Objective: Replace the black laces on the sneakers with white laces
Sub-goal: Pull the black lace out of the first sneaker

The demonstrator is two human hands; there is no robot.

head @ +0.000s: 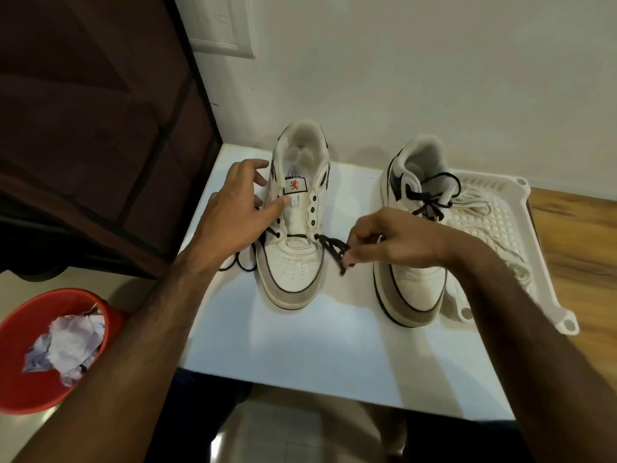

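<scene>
While my left hand (238, 208) steadies the near sneaker (295, 225) on the white table (300, 345), fingers loose against its tongue and side, my right hand (390, 240) pinches the black lace (330, 245) just beside the lowest eyelet. Only that bottom row is threaded. Second sneaker (414, 235) sits fully laced, right against the tray (534, 235) holding the white laces (480, 208).

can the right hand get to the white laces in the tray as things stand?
Probably not directly: the right hand is pinching the black lace, and the right sneaker stands between it and the white laces in the tray. It must let go first.
</scene>
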